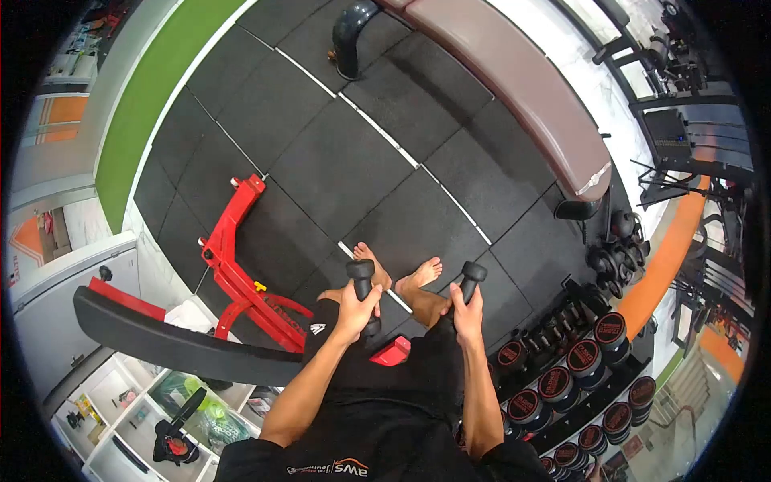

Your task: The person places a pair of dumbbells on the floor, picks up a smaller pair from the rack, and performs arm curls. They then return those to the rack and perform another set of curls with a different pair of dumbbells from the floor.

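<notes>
My left hand point(353, 312) is closed round the handle of a small black dumbbell point(361, 271). One end of that dumbbell stands out past my fingers, and the other shows below the hand. My right hand point(467, 313) grips a second black dumbbell point(474, 273), whose upper end is in sight while the lower end is hidden by the hand. Both dumbbells are held upright-looking in front of my thighs, apart from each other. Beyond them my bare feet point(419, 275) rest on the floor.
A red-framed bench point(233, 273) with a black pad point(185, 345) is on the left. A brown padded bench point(514, 80) crosses the upper right. Racks of dumbbells point(554, 384) stand close on the right. White shelving point(120, 402) is at lower left. Black mats point(329, 153) cover the floor.
</notes>
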`<state>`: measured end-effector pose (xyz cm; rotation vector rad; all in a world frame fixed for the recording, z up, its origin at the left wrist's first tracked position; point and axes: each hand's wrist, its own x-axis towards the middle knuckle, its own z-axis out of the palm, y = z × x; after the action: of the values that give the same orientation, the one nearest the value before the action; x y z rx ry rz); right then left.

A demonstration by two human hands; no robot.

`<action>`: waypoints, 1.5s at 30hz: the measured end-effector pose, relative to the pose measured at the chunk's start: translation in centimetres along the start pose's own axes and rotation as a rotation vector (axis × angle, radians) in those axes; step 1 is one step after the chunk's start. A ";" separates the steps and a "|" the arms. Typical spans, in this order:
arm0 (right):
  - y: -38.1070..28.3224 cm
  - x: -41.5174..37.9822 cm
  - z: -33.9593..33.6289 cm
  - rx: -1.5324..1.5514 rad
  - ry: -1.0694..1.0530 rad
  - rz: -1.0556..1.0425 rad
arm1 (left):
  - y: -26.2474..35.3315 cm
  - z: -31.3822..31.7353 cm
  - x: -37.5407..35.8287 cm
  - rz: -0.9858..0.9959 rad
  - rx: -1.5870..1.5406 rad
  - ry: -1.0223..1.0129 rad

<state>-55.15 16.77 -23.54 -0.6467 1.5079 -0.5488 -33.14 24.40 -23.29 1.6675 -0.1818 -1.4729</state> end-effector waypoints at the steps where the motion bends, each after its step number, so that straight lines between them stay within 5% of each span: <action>1: 0.8 1.9 -0.1 -0.006 0.024 -0.027 | -1.7 0.1 1.8 -0.003 0.002 0.007; 9: 12.5 19.4 -2.1 0.046 0.148 -0.067 | -15.6 -1.3 17.3 0.013 0.286 0.301; 12: 17.4 26.2 -3.0 0.013 0.246 0.069 | -16.7 -1.5 22.7 -0.064 0.350 0.306; 14: 20.5 30.0 -3.3 -0.037 0.306 0.092 | -18.0 -1.5 25.9 0.108 0.523 0.412; 18: 25.9 35.7 -5.0 -0.251 0.369 0.134 | -23.3 -3.7 34.3 -0.155 0.607 0.420; 20: 27.9 38.1 -5.2 -0.306 0.413 0.148 | -25.0 -4.8 38.2 -0.130 0.844 0.440; 29: 34.8 47.7 -8.9 -0.553 0.376 0.112 | -26.0 -5.9 49.5 0.037 1.162 0.416; 36: 32.2 52.1 -6.5 -0.760 0.452 -0.032 | -26.8 -5.8 53.6 0.179 1.151 0.377; 45: 32.7 51.8 -5.3 -0.877 0.476 -0.314 | -26.3 -6.3 54.6 0.098 1.114 0.334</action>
<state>-62.36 4.33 -83.37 -1.5274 2.1188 -0.2537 -23.21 9.66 -81.52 2.6795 -1.0174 -1.0032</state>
